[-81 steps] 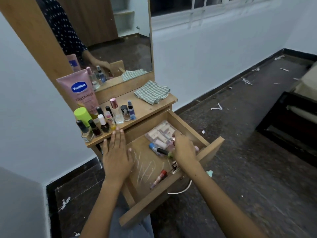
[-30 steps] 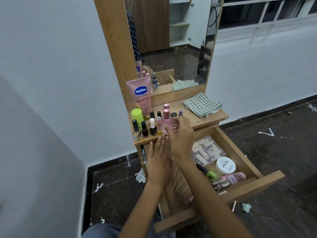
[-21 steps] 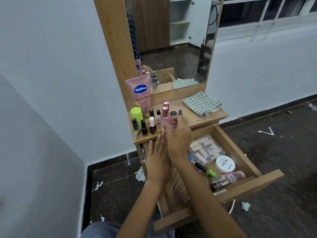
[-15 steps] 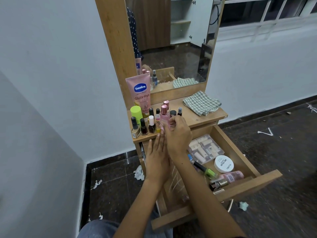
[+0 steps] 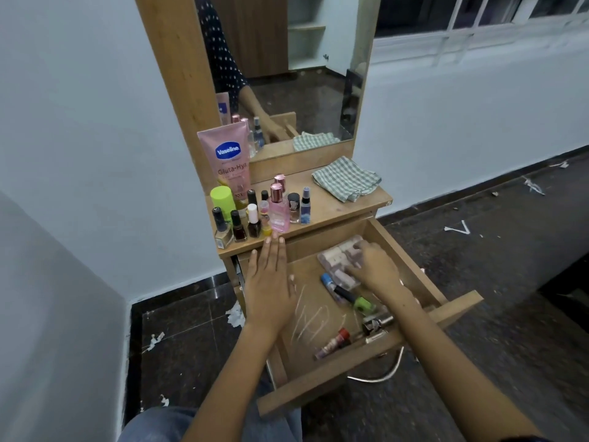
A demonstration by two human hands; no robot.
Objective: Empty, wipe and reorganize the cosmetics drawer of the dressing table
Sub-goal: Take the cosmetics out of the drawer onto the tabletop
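Note:
The open wooden drawer [image 5: 459,307] sticks out below the dressing table top. My left hand [image 5: 271,288] lies flat, fingers straight, over the drawer's left side. My right hand [image 5: 377,269] is inside the drawer, its fingers and thumb curled onto a clear case of beige pieces [image 5: 334,260]. In front of the case lie a blue-capped tube [image 5: 328,280], a black pen with a green cap [image 5: 353,299], a red-capped tube [image 5: 334,342] and small metal tools [image 5: 377,323]. A pink perfume bottle [image 5: 279,212] stands free on the table top.
On the top stand a pink Vaseline tube [image 5: 228,161], a lime-green cap [image 5: 222,199], several nail polish bottles [image 5: 237,226] and a folded checked cloth [image 5: 347,178]. The mirror rises behind them. White streaks [image 5: 309,320] mark the drawer's bottom. Paper scraps litter the dark floor.
My right hand has let go of the pink perfume bottle on the table top and dropped into the drawer onto the clear case. My left hand has stayed where it was.

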